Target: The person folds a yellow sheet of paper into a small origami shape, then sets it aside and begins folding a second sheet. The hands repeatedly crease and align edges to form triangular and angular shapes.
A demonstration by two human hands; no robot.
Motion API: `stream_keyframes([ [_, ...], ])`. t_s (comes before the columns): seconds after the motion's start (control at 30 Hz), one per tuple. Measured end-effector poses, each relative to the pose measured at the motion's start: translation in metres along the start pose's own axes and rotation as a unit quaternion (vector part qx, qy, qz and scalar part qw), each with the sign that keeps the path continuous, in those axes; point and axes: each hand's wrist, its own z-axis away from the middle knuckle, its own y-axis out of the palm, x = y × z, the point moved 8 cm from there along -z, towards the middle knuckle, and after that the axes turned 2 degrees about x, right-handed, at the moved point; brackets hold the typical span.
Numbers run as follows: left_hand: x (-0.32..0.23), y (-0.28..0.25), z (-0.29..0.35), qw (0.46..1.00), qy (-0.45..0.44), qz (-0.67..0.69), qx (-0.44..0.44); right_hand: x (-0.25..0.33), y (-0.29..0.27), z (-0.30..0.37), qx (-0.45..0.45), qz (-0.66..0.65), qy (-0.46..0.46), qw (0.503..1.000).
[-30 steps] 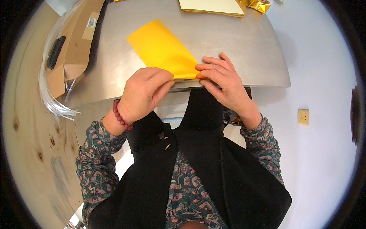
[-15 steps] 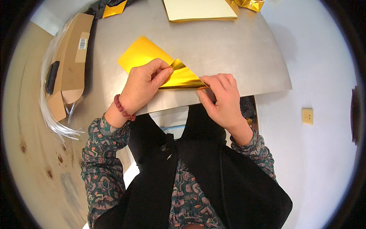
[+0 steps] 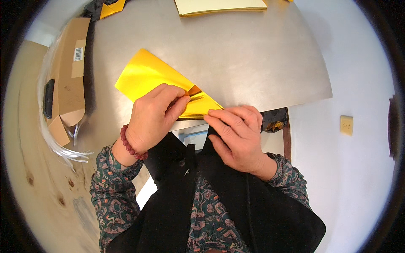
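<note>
Clock ref: 12 = away from the person, centred on the sheet.

Gold sheet [image 3: 141,76] is on the table [image 3: 261,59], right at the near edge, long axis running 10 to 4. Far end is broad and slightly bowed; near side is folded over, with a darker shiny patch by the flap tip.

Left hand [image 3: 154,116] at 6 o'clock: thumb and index pinched on the flap mid-sheet, other fingers curled. Red bead bracelet [image 3: 134,147] on that wrist.

Right hand [image 3: 238,135] at 4 o'clock: loosely open, fingertips laid on the sheet's pointed end, thumb spread off it toward the person. Can't tell how hard it presses.

Around it:
- 9 o'clock: brown box [image 3: 69,95] with a label [image 3: 78,55] and a black bar [image 3: 49,99] on its outer side.
- 8 o'clock: loose ends of clear strips [image 3: 63,152], running up along the box.
- 11 o'clock: small folded gold piece [image 3: 112,9] near crumpled black plastic [image 3: 91,12].
- 1 o'clock: cream stack [image 3: 219,6], cut off by the frame.
- Between 3 and 4: dark crinkled bag [image 3: 274,120] past the table edge, bit of gold showing.
- 3 o'clock, well apart: socket [image 3: 346,125] on white wall [image 3: 358,177].
</note>
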Motion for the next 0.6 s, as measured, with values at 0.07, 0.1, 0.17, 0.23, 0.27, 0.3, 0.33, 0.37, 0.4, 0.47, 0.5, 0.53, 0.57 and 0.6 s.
stream_keyframes([
  [0.07, -0.002, 0.001, 0.000, 1.000, 0.003, -0.025, -0.004, 0.002, 0.000, 0.000, 0.020, 0.002, 0.010, 1.000],
  [0.1, 0.001, 0.001, 0.001, 1.000, -0.023, -0.013, -0.004, 0.002, -0.001, 0.000, 0.030, 0.007, 0.018, 0.999],
  [0.17, 0.008, 0.002, 0.003, 0.997, -0.077, 0.007, -0.002, 0.001, -0.002, -0.002, 0.046, 0.014, 0.029, 0.998],
  [0.23, 0.012, 0.002, 0.005, 0.995, -0.100, 0.027, -0.004, 0.003, -0.001, -0.003, 0.057, 0.017, 0.029, 0.998],
  [0.27, 0.014, 0.002, 0.006, 0.993, -0.114, 0.032, -0.002, 0.004, 0.000, -0.003, 0.058, 0.015, 0.030, 0.998],
  [0.3, 0.014, 0.001, 0.005, 0.993, -0.111, 0.036, -0.008, 0.003, 0.001, -0.005, 0.060, 0.012, 0.031, 0.998],
  [0.33, 0.014, 0.000, 0.005, 0.993, -0.109, 0.036, -0.011, 0.002, 0.003, -0.005, 0.064, 0.009, 0.036, 0.997],
  [0.37, 0.014, -0.001, 0.005, 0.993, -0.109, 0.035, -0.013, 0.003, 0.003, -0.005, 0.058, 0.009, 0.031, 0.998],
  [0.4, 0.013, -0.002, 0.006, 0.994, -0.106, 0.034, -0.016, 0.003, 0.004, -0.005, 0.056, 0.007, 0.030, 0.998],
  [0.47, 0.014, -0.003, 0.006, 0.994, -0.108, 0.028, -0.016, 0.002, 0.005, -0.005, 0.052, 0.000, 0.033, 0.998],
  [0.5, 0.014, -0.004, 0.006, 0.994, -0.108, 0.025, -0.017, 0.001, 0.006, -0.005, 0.051, -0.005, 0.037, 0.998],
  [0.53, 0.014, -0.005, 0.008, 0.994, -0.109, 0.024, -0.015, 0.002, 0.006, -0.003, 0.048, -0.006, 0.039, 0.998],
  [0.57, 0.016, -0.004, 0.008, 0.993, -0.117, 0.021, -0.011, 0.001, 0.006, -0.004, 0.047, -0.007, 0.039, 0.998],
  [0.6, 0.016, -0.005, 0.008, 0.993, -0.114, 0.022, -0.015, 0.001, 0.007, -0.004, 0.046, -0.007, 0.037, 0.998],
])
